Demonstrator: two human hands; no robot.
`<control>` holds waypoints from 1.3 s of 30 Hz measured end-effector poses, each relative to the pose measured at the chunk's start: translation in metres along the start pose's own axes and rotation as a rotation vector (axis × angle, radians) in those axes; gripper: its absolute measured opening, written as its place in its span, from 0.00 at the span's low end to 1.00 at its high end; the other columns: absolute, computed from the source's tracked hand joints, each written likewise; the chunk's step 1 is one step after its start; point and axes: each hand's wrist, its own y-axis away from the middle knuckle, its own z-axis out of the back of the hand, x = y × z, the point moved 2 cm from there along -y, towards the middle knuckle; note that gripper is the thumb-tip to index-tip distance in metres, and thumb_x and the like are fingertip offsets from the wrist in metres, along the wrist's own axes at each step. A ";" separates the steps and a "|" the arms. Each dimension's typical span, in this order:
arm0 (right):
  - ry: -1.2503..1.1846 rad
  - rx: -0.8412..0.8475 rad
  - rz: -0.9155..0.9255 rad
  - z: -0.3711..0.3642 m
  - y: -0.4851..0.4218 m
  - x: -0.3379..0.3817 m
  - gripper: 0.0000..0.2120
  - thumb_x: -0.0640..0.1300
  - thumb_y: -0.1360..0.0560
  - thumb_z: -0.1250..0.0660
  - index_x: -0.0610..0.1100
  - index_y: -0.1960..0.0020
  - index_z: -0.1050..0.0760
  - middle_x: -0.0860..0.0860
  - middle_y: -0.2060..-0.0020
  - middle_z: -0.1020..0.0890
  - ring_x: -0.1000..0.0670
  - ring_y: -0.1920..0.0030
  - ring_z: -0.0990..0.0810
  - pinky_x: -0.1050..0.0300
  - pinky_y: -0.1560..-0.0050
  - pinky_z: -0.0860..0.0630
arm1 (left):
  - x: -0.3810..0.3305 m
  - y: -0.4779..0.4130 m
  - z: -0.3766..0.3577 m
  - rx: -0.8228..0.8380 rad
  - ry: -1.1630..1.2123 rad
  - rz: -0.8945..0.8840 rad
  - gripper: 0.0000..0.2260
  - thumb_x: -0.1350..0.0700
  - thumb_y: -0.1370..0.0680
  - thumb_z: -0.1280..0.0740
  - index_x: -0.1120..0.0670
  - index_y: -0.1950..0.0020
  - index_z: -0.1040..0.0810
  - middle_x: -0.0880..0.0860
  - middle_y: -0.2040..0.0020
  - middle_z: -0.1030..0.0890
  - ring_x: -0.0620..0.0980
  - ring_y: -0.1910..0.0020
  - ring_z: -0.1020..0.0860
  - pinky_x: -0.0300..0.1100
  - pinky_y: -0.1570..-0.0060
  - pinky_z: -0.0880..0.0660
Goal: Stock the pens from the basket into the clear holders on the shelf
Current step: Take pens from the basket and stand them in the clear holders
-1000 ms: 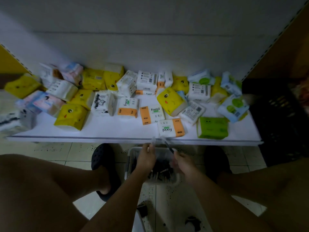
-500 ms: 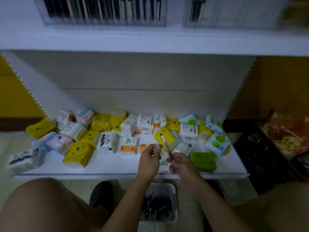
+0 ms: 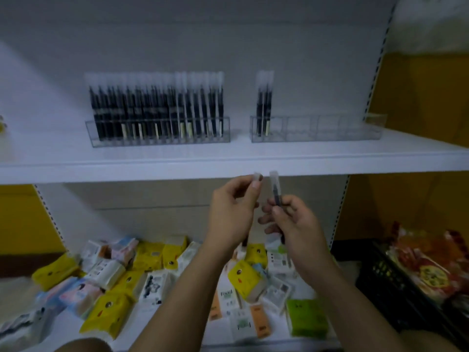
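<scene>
My left hand (image 3: 232,212) grips a pen (image 3: 257,177) whose frosted cap shows above my fingers, its lower end poking out below my palm. My right hand (image 3: 291,222) holds another black pen (image 3: 275,189) upright, cap up. Both hands are raised just below the front edge of the white upper shelf (image 3: 228,158). On that shelf the left clear holder (image 3: 160,137) is packed with several black pens. The right clear holder (image 3: 317,129) has a few pens at its left end. The basket is out of view.
The lower shelf (image 3: 76,336) carries several scattered tissue packs (image 3: 109,313) in yellow, white and green. A black crate (image 3: 396,283) with colourful packets stands on the right. Yellow panels flank the shelving.
Both hands have risen with their pens from the lower shelf level to just under the upper shelf. My view has tilted up, the holders now show in full and the basket has dropped out of sight.
</scene>
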 end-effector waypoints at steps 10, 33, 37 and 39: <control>0.211 -0.101 0.180 0.031 -0.068 0.073 0.09 0.48 0.20 0.40 0.54 0.53 0.21 0.55 0.69 0.23 0.55 0.66 0.24 0.56 0.63 0.25 | -0.082 -0.069 -0.031 0.085 -0.164 -0.180 0.09 0.56 0.23 0.31 0.52 0.43 0.19 0.49 0.54 0.16 0.46 0.52 0.19 0.51 0.45 0.21; 0.362 -0.259 0.527 0.057 -0.259 0.129 0.21 0.43 0.25 0.30 0.55 0.34 0.29 0.54 0.61 0.22 0.53 0.63 0.19 0.47 0.58 0.18 | -0.132 -0.231 -0.065 -0.062 -0.376 -0.437 0.09 0.56 0.26 0.27 0.49 0.47 0.19 0.46 0.55 0.18 0.41 0.54 0.19 0.37 0.51 0.21; 0.384 -0.234 0.498 0.057 -0.279 0.120 0.20 0.44 0.26 0.29 0.55 0.36 0.28 0.56 0.63 0.24 0.50 0.63 0.19 0.45 0.59 0.19 | -0.120 -0.244 -0.069 -0.054 -0.452 -0.432 0.08 0.54 0.25 0.27 0.48 0.47 0.19 0.44 0.55 0.18 0.37 0.55 0.20 0.27 0.55 0.25; 0.405 -0.211 0.491 0.058 -0.287 0.116 0.20 0.44 0.26 0.28 0.56 0.37 0.28 0.56 0.63 0.23 0.50 0.62 0.18 0.44 0.58 0.19 | -0.116 -0.248 -0.068 -0.077 -0.467 -0.429 0.07 0.53 0.25 0.28 0.47 0.48 0.20 0.44 0.55 0.18 0.36 0.55 0.21 0.21 0.61 0.30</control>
